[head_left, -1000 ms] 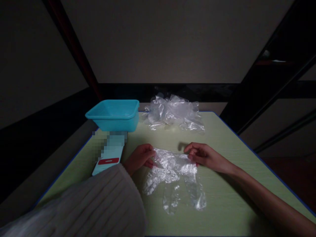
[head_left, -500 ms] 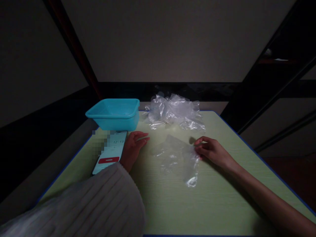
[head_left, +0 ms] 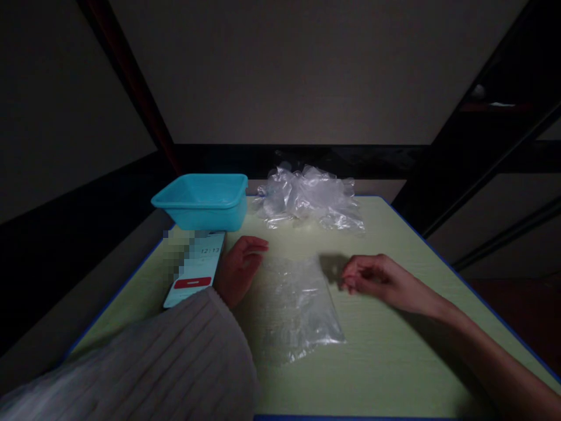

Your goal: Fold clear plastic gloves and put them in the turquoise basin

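A thin, clear plastic film piece (head_left: 302, 310), bag-like or glove-like, lies spread on the table with its wide edge toward me. Just left of it, my left hand (head_left: 241, 269) is open, fingers extended and thumb apart, holding nothing. My right hand (head_left: 372, 279) hovers to the right of the film, clear of its edge. Its fingers are curled in and the tips meet the thumb, with nothing visible between them. Farther back lies a crumpled heap of similar clear plastic pieces (head_left: 311, 199).
A blue plastic basin (head_left: 210, 216) stands at the table's back left. In front of it lies a phone (head_left: 199, 266) with a lit screen, beside my left wrist. The pale green table (head_left: 394, 362) has a blue edge, with a wall behind.
The plastic film has come down flatter, its wide edge now nearer me. My right hand has let go of it and moved slightly toward me. My left hand has barely shifted.
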`<state>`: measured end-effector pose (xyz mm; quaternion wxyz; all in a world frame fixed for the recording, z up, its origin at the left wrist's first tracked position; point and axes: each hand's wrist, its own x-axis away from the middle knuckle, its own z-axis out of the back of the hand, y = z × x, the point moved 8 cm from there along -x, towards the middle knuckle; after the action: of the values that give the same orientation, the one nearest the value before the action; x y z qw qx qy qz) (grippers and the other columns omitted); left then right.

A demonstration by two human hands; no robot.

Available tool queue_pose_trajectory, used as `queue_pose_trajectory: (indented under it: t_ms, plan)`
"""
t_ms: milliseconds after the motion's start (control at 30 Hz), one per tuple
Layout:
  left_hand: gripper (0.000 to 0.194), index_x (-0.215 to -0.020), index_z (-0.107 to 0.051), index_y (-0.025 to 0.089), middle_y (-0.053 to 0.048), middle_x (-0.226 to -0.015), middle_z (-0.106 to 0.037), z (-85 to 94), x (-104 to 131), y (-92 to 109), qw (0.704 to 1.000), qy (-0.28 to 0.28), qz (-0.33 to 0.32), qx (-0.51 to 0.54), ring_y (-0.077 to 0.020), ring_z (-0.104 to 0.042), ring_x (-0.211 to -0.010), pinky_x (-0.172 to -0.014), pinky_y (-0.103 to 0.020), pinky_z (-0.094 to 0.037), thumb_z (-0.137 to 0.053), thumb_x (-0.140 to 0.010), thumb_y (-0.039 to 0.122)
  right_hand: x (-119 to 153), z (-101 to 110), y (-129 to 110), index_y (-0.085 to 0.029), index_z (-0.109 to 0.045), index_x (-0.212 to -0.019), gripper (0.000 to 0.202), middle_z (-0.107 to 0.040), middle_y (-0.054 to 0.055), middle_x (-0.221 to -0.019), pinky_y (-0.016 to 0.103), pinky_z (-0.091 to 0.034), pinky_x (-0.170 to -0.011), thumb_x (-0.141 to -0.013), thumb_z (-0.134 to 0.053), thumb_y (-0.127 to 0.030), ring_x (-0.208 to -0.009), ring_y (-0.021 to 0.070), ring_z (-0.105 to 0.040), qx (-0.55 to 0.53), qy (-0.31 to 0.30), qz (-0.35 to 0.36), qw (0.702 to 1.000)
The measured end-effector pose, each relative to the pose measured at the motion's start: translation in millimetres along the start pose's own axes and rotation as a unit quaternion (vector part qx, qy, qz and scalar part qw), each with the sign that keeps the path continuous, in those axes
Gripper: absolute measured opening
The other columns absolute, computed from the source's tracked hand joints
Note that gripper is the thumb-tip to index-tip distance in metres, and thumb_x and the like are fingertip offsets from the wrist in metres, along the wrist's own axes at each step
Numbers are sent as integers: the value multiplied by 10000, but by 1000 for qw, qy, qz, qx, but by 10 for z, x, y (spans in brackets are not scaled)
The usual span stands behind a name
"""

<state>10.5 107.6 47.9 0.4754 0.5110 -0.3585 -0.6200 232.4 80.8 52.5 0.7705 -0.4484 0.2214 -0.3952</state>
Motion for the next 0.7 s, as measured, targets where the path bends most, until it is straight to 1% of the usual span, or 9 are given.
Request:
queue_pose_trajectory:
  t_ms: [33, 100, 167, 200, 267, 300, 367, 467, 700]
  plan:
    - [134, -859, -545, 168, -63, -897, -622, -60, 53, 99, 998, -28, -47, -43, -198, -603, -891, -788, -328, -475, -517, -731, 193, -28, 64, -46, -149, -607, -859, 186, -686, 81, -839, 298, -526, -652, -866, -494, -296, -752, 165, -650, 50, 35, 36, 997]
    - [157, -898, -571, 173, -79, -935, -640, -242, 222, 299, 976, -104, -147, -124, -197, -597, -914, -827, -329, -464, -482, -770, 161, -70, 59, -110, -172, -627, -1008, 225, -654, 93, -1072, 365, -490, -838, -892, -454, -255, -986, 189, -606, 131, 42, 99, 986]
    - [237, -1005, -568, 171, -101, -1055, -638, -479, 475, 469, 934, -211, -243, -157, -201, -584, -991, -877, -330, -450, -456, -796, 159, -92, -39, -117, -201, -583, -1152, 294, -582, 74, -1225, 402, -410, -969, -909, -420, -228, -1142, 185, -518, 181, 7, 147, 972]
    - [300, -1087, -549, 155, -117, -1148, -609, -591, 608, 513, 907, -261, -275, -182, -216, -552, -1068, -933, -347, -417, -470, -798, 182, -97, -88, -97, -209, -557, -1197, 318, -552, 65, -1268, 413, -372, -1008, -914, -412, -225, -1187, 182, -480, 202, -10, 161, 966]
    - [400, -1194, -496, 106, -145, -1286, -522, -781, 857, 540, 852, -353, -314, -225, -243, -456, -1206, -1042, -384, -308, -487, -819, 247, -105, -156, -32, -220, -507, -1257, 352, -512, 54, -1312, 434, -314, -1049, -917, -416, -231, -1238, 186, -424, 237, -29, 169, 956]
    - [449, -1235, -465, 97, -145, -1332, -476, -844, 949, 532, 832, -384, -320, -239, -246, -409, -1249, -1073, -391, -258, -484, -837, 303, -109, -175, -1, -227, -485, -1276, 365, -497, 49, -1326, 446, -294, -1059, -917, -419, -235, -1256, 191, -400, 250, -33, 168, 953]
    - [552, -1299, -399, 96, -137, -1392, -397, -922, 1071, 505, 810, -417, -324, -255, -235, -329, -1304, -1107, -385, -177, -443, -862, 430, -119, -190, 47, -237, -460, -1295, 379, -480, 41, -1340, 470, -271, -1063, -919, -418, -239, -1278, 202, -366, 269, -31, 162, 949]
    - [652, -1354, -316, 93, -129, -1434, -318, -972, 1131, 446, 805, -427, -320, -261, -225, -255, -1339, -1125, -372, -101, -379, -865, 519, -132, -195, 79, -224, -463, -1294, 376, -475, 51, -1342, 492, -263, -1058, -923, -406, -252, -1283, 215, -357, 292, -25, 150, 944]
    - [575, -1365, -298, 138, -86, -1438, -322, -1031, 1105, 334, 801, -436, -310, -269, -222, -251, -1341, -1123, -408, -79, -348, -891, 460, -148, -194, 109, -224, -488, -1272, 372, -496, 75, -1319, 510, -292, -1033, -908, -443, -291, -1252, 237, -404, 300, -12, 143, 943]
